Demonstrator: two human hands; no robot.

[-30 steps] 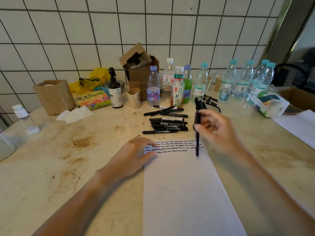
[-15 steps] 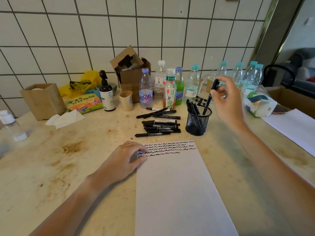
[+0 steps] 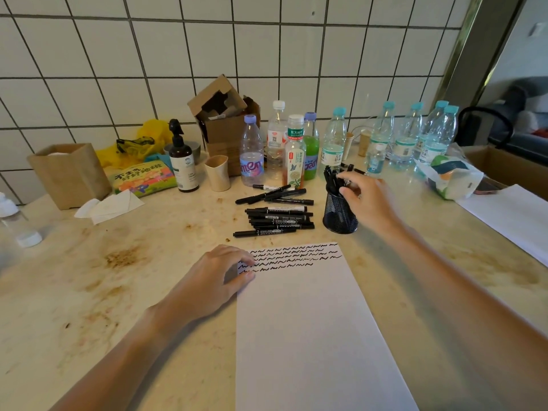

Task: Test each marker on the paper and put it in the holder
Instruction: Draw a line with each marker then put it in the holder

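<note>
Landmark: mesh holder [image 3: 339, 214], black, upright on the counter [image 3: 118, 277], just beyond the paper's far right corner.
Right hand: right hand [image 3: 369, 200] sits over the holder's rim, fingers loosely curled among the marker tops; whether it grips one cannot be told.
Left hand: left hand [image 3: 215, 278] rests on the paper [image 3: 311, 321] at its far left corner, fingers bent, fingertips pressing the sheet flat. It holds nothing.
Stored markers: markers in the holder [image 3: 332, 179] stand upright, tops projecting above the rim.
Untested markers: loose markers [image 3: 278, 218] lie in a pile on the counter just left of the holder, capped, roughly parallel. A few more lie slightly farther back.
Test marks: rows of black squiggles [image 3: 293, 258] along the paper's far edge, in front of the holder.
Handling, judged: each marker is likely light, rigid and smooth. Pinch mid-barrel; the round body may roll if nudged.
Holder, judged: light and liable to tip if a marker is pushed in sideways.
Background: bottles [image 3: 332, 143] stand behind the holder.
</note>
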